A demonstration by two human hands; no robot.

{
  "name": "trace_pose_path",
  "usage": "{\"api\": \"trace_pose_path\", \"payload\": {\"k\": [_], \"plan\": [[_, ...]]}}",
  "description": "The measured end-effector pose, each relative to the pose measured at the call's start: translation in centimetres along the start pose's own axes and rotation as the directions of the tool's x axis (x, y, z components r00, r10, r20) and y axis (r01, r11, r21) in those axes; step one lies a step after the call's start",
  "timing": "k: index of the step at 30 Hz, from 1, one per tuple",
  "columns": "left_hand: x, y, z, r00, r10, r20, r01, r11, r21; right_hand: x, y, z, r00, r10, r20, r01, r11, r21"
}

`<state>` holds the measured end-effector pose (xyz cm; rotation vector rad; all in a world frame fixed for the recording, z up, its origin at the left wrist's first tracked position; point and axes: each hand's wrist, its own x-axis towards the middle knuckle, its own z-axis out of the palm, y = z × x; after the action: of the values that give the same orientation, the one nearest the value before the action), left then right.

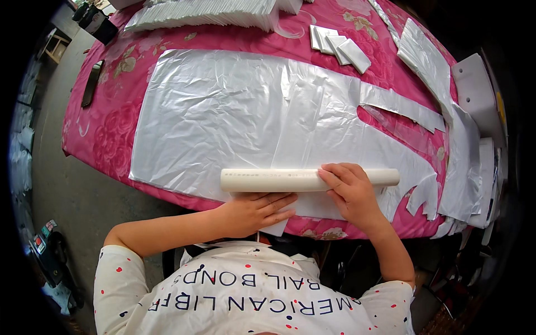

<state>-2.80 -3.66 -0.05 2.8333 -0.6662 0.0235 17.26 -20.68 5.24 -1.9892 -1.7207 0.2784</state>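
Note:
A white plastic pipe (pixel 262 181) lies crosswise over the near part of a flat sheaf of thin whitish plastic carrier bags (pixel 218 111). The bags' cut-out handles (pixel 405 106) spread toward the right side of the table. My right hand (pixel 352 192) grips the pipe right of its middle, thumb on the near side and fingers over the top. Just below the pipe's left half, my left hand (pixel 262 212) rests with its fingers stretched out and pointing right. Its fingertips are close to the pipe's near side, and part of the hand is hidden by it.
A pink flowered cloth (pixel 111 134) covers the table. A thick stack of folded bags (pixel 206 17) stands at the far edge, with several small white packets (pixel 340 47) to its right. A phone (pixel 92 84) lies far left. More bags (pixel 427 61) hang over the right edge beside white boxes (pixel 474 84).

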Motion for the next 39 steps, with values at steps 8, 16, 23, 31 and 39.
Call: {"api": "trace_pose_path", "payload": {"k": [8, 16, 23, 31, 39], "plan": [[-0.1, 1.0, 0.4, 0.999, -0.024, 0.046, 0.021, 0.998, 0.066, 8.5, 3.9, 1.9, 0.973, -0.140, -0.185, 0.125, 0.988, -0.092], [-0.1, 1.0, 0.4, 0.996, 0.091, 0.019, -0.092, 0.995, 0.043, 12.6, 6.1, 2.3, 0.942, -0.068, -0.329, 0.031, 0.993, -0.116], [-1.5, 0.0, 0.4, 0.994, 0.059, -0.088, -0.070, 0.989, -0.130, 3.3, 0.0, 2.9, 0.975, -0.149, 0.162, 0.107, 0.965, 0.241], [-0.1, -1.3, -1.5, 0.947, -0.024, -0.320, -0.082, 0.945, -0.315, 1.0, -1.6, 5.4, 0.993, -0.121, -0.012, 0.121, 0.992, 0.032], [1.6, -3.1, -1.0, 0.903, -0.264, -0.340, 0.180, 0.949, -0.258, 1.7, -0.9, 5.1, 0.978, -0.087, -0.188, 0.092, 0.996, 0.020]]}}
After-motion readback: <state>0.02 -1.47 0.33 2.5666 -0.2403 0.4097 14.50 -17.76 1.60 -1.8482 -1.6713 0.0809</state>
